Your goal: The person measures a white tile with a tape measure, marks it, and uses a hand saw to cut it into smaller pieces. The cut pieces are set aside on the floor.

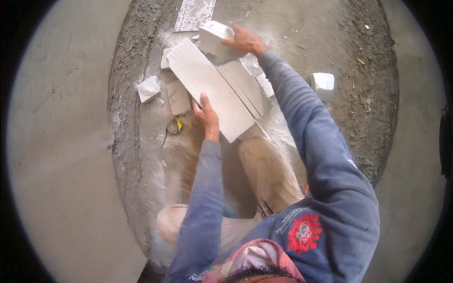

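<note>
A long, pale grey rectangular slab (pixel 212 89), like lightweight block, lies slantwise in front of me. My left hand (pixel 206 118) is closed on its near left edge, thumb on top and the other fingers hidden beneath. Past its far end, my right hand (pixel 245 39) grips a chalky white block piece (pixel 216 37) by its right end; this piece is slightly blurred. Along the slab's right side runs a second grey slab (pixel 245 87), with a narrow dark gap between the two.
Broken white blocks lie at left (pixel 149 89) and right (pixel 323 84). A brownish flat piece (pixel 178 98) and a black-and-yellow tape measure (pixel 174 126) are near my left hand. A patterned white board (pixel 194 15) lies at the far end. Rough mortar edges (pixel 123 94) flank the dusty floor.
</note>
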`<state>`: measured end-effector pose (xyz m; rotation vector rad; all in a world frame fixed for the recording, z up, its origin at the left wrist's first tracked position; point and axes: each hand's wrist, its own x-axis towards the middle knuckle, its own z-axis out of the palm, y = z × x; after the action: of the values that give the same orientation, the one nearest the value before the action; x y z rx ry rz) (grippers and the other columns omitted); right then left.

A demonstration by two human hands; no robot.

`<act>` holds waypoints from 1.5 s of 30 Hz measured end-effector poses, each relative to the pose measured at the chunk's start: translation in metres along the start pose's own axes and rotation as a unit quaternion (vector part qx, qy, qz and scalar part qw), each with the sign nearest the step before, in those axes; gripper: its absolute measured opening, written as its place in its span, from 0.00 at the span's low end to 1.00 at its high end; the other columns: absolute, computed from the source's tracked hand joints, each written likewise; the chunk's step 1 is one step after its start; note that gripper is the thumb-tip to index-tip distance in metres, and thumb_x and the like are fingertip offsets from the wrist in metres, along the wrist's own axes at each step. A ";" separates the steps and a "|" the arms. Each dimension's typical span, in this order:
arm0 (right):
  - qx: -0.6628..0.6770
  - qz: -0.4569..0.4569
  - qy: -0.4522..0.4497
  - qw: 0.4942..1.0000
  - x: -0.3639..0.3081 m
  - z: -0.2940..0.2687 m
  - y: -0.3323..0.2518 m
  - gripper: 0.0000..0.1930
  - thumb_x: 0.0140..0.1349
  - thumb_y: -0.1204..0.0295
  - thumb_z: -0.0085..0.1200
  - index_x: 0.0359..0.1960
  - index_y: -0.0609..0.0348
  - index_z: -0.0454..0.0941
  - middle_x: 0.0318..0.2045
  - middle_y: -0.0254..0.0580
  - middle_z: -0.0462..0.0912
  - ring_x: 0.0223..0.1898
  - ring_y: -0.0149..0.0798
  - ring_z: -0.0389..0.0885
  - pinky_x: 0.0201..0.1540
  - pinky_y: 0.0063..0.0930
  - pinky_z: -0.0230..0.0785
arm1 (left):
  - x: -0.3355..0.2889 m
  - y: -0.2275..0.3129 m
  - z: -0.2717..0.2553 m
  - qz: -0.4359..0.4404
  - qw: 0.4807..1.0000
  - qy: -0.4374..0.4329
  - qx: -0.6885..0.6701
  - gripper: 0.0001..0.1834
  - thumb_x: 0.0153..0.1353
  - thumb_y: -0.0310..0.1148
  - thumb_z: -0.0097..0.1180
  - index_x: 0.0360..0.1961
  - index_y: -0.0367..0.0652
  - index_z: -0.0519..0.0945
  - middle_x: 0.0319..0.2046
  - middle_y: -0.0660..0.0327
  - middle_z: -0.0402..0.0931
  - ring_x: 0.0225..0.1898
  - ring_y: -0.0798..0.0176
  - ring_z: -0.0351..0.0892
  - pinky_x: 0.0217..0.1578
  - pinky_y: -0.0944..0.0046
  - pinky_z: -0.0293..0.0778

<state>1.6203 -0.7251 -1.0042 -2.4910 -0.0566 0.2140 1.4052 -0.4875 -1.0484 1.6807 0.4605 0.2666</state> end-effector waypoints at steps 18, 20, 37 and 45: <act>-0.079 0.048 0.241 0.966 -0.224 0.013 0.104 0.31 0.79 0.61 0.62 0.78 0.58 0.73 0.76 0.64 0.73 0.78 0.66 0.70 0.80 0.57 0.65 | -0.003 -0.001 -0.003 -0.058 0.997 -0.032 -0.044 0.38 0.84 0.53 0.53 0.73 0.23 0.74 0.66 0.41 0.81 0.64 0.48 0.82 0.66 0.53 0.76; -0.072 0.055 0.245 0.965 -0.266 0.022 0.090 0.28 0.80 0.63 0.61 0.77 0.61 0.74 0.77 0.62 0.72 0.80 0.65 0.67 0.81 0.57 0.63 | 0.007 -0.011 -0.014 -0.102 0.993 -0.055 -0.035 0.40 0.86 0.54 0.49 0.75 0.22 0.72 0.72 0.42 0.77 0.69 0.49 0.79 0.71 0.54 0.73; -0.098 0.242 0.290 0.921 -0.355 -0.006 0.203 0.55 0.72 0.49 0.70 0.89 0.60 0.50 0.84 0.77 0.50 0.84 0.78 0.52 0.85 0.63 0.52 | -0.056 0.002 -0.006 -0.207 0.961 -0.132 -0.126 0.47 0.87 0.65 0.40 0.84 0.30 0.61 0.79 0.45 0.69 0.76 0.46 0.74 0.75 0.50 0.71; -0.106 0.208 0.231 0.945 -0.412 -0.013 0.228 0.47 0.74 0.57 0.67 0.87 0.60 0.55 0.85 0.71 0.55 0.85 0.70 0.56 0.84 0.60 0.55 | -0.062 0.005 0.002 -0.169 0.976 -0.095 -0.103 0.47 0.87 0.64 0.42 0.80 0.25 0.66 0.75 0.41 0.73 0.71 0.45 0.77 0.72 0.50 0.75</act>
<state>1.2138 -0.9531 -1.0731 -2.6756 0.6767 -0.2220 1.3509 -0.5174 -1.0384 1.3828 0.5467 -0.0947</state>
